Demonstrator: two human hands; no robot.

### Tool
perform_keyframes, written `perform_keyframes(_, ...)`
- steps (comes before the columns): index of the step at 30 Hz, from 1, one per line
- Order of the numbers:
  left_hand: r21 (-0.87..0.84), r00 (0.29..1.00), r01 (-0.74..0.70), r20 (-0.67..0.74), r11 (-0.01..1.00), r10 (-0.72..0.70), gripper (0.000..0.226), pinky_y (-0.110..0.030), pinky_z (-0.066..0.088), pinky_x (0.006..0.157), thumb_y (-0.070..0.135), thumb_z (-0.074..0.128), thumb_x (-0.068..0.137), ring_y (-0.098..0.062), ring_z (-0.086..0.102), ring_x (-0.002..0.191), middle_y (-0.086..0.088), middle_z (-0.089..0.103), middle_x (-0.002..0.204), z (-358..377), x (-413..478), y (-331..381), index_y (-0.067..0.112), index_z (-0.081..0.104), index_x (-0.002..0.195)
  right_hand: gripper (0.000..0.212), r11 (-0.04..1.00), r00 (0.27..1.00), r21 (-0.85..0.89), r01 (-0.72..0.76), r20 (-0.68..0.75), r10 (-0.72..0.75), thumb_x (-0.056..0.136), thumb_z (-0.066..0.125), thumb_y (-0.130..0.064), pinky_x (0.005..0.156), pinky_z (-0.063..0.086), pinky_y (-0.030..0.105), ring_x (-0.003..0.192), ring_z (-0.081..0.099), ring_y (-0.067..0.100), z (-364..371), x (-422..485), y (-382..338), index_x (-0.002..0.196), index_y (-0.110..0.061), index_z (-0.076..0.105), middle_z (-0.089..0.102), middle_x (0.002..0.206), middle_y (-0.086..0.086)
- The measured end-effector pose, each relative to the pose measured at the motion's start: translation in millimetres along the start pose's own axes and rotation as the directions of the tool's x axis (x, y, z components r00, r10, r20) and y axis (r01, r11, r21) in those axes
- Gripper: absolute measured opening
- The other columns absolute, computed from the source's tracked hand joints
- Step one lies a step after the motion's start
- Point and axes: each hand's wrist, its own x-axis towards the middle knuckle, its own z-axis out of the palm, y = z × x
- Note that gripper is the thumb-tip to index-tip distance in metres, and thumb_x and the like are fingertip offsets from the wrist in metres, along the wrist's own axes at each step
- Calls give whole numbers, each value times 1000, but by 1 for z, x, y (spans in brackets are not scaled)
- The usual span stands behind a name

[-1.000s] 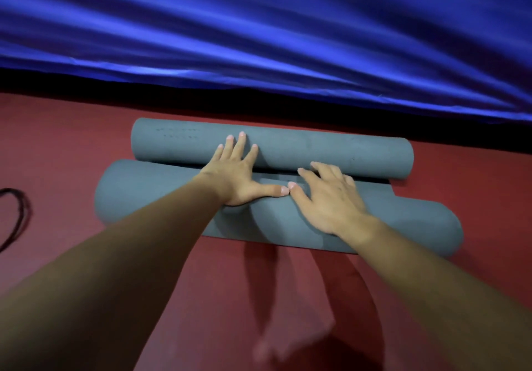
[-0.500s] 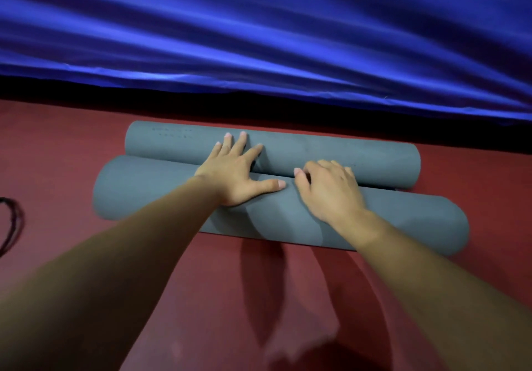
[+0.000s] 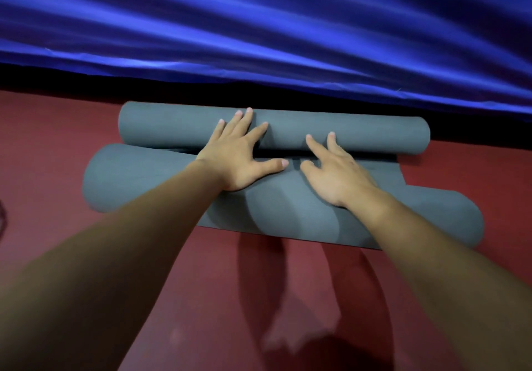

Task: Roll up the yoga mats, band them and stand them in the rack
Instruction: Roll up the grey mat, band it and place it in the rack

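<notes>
Mat (image 3: pixel 288 215), grey, lies across the red floor (image 3: pixel 57 128) in front of me, long axis running left to right. It shows as two rolls side by side: the far roll (image 3: pixel 172 128), narrower, and the near roll (image 3: pixel 138 180), thicker, touching along most of their length. At the right end a flat strip of mat joins the two. My left grip (image 3: pixel 239 157) is released: fingers straight and spread, fingertips on the far roll, thumb and heel of the palm on the near roll. My right grip (image 3: pixel 336 177) is likewise released and grasps nothing: two fingers laid on the far roll, thumb over the near roll; whether the palm touches I cannot tell. Both grips sit near the middle of the mat, just beside each other, thumbs apart. Blue curtain (image 3: pixel 259 25) hangs behind the far roll, with a dark band below it
</notes>
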Motion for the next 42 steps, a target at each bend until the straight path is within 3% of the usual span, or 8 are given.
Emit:
perform_keyframes(4,33,991,24,-129,999,-19,93,-45,9,123,86,42,80,-26,9,152,-8,9,165,3,5,-2,33,31,156,71,998,999,63,28,25,-30,93,37,-55,122,23,49,155,15,22,0,13,4,156,-53,3,-21,166,-13)
perform_keyframes(8,109,985,73,-164,991,-55,77,-44,28,104,83,39,84,-31,36,123,-6,36,129,0,10,2,35,43,144,75,994,999,104,-18,46,13,94,44,-53,124,15,48,156,-5,23,-2,25,5,157,-50,2,-31,163,-7)
perform_keyframes(15,90,994,113,-14,989,-112,96,-47,4,123,89,29,79,-26,10,154,-10,14,166,-1,25,0,36,22,159,75,998,999,65,24,26,-25,96,44,-54,125,8,47,154,-17,17,-4,33,4,159,-44,5,-30,164,0)
perform_keyframes(18,58,984,145,93,988,-150,95,-50,-6,123,86,36,84,-24,-8,156,-7,-9,169,-2,34,-1,38,9,161,58,999,992,30,26,-128,-22,99,40,-51,122,17,45,154,10,26,-3,35,4,154,-34,35,8,168,10)
perform_keyframes(21,27,983,150,103,988,-153,95,-48,-8,124,85,38,84,-23,-11,156,-7,-12,169,-2,40,-2,38,9,161,40,988,869,-57,141,-471,-152,98,43,-46,97,40,45,116,53,33,5,21,6,110,-19,70,56,116,8)
perform_keyframes(25,17,989,140,47,990,-140,93,-48,-6,124,83,41,85,-24,-8,156,-7,-8,170,0,45,-4,37,12,161,45,992,922,-99,82,-371,-113,96,42,-58,94,38,44,109,59,29,19,-4,7,103,-24,71,66,107,5)
perform_keyframes(35,23,993,87,-83,996,-85,112,-46,19,118,100,16,65,-27,32,144,-8,40,154,-8,42,-4,32,38,152,39,991,875,-107,83,-469,-123,90,50,-60,93,37,44,105,57,30,9,31,9,96,-24,65,63,100,4)
perform_keyframes(42,91,993,62,94,994,-70,119,-45,6,122,104,26,62,-32,13,154,-10,16,167,-12,38,0,38,13,160,38,994,885,-34,105,-453,-108,94,50,-52,86,46,43,96,62,36,-3,33,6,88,-18,66,69,95,9)
